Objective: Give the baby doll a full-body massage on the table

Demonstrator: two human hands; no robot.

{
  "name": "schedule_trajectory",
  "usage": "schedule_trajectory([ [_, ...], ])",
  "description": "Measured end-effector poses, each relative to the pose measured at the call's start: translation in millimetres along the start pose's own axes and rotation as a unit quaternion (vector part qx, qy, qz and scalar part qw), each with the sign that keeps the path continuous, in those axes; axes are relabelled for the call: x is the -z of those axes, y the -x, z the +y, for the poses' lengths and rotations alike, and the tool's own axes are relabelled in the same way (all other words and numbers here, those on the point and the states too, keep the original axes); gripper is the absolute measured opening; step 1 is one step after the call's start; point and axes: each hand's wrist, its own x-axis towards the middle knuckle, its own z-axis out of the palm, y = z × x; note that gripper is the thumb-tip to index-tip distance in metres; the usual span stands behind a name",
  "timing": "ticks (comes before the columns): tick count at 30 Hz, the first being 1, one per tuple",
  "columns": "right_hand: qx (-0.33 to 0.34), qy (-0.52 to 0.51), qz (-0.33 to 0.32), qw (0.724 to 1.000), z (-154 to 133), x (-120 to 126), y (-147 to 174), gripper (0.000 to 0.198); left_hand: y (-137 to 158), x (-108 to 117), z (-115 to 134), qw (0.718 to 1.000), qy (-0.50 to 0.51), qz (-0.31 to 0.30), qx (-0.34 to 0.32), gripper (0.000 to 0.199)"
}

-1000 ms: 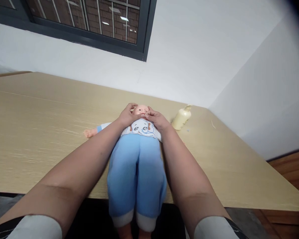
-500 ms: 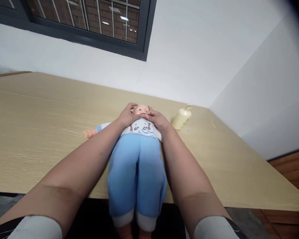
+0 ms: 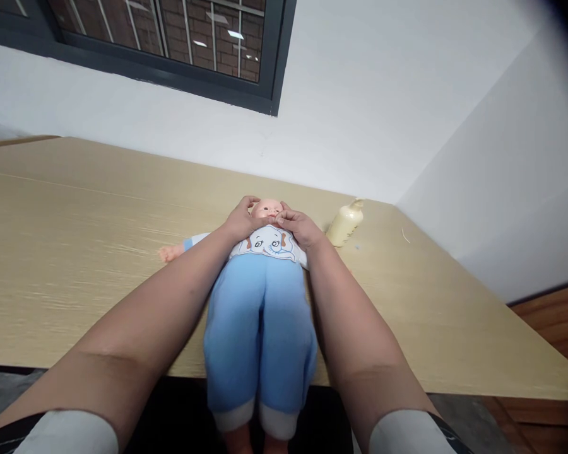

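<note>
A baby doll lies on its back on the table, its legs toward me and hanging past the near edge. It wears blue trousers and a white top with an elephant face on the chest. My left hand cups one side of the doll's head, thumb across the chin. On the other side my right hand holds the head too, its thumb by the mouth and fingers partly hidden behind the head. The doll's arm on the left stretches out sideways on the tabletop; the other is mostly hidden by my right forearm.
A cream pump bottle stands on the wooden table, right of the doll. A small pale strand lies farther right. Behind the table rises a white wall with a dark-framed window.
</note>
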Motion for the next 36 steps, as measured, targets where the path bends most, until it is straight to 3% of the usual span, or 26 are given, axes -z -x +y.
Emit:
schedule_trajectory([
  [20, 0.005, 0.001, -0.011, 1.000, 4.6, 1.9, -1.8, 0.028, -3.1, 2.1, -5.2, 0.998, 0.041, -0.041, 0.022, 0.092],
  [36, 0.015, 0.003, -0.002, 1.000, 5.7, 1.0, -2.6, 0.025, -1.6, 3.4, -2.9, 0.998, 0.049, -0.043, 0.026, 0.090],
])
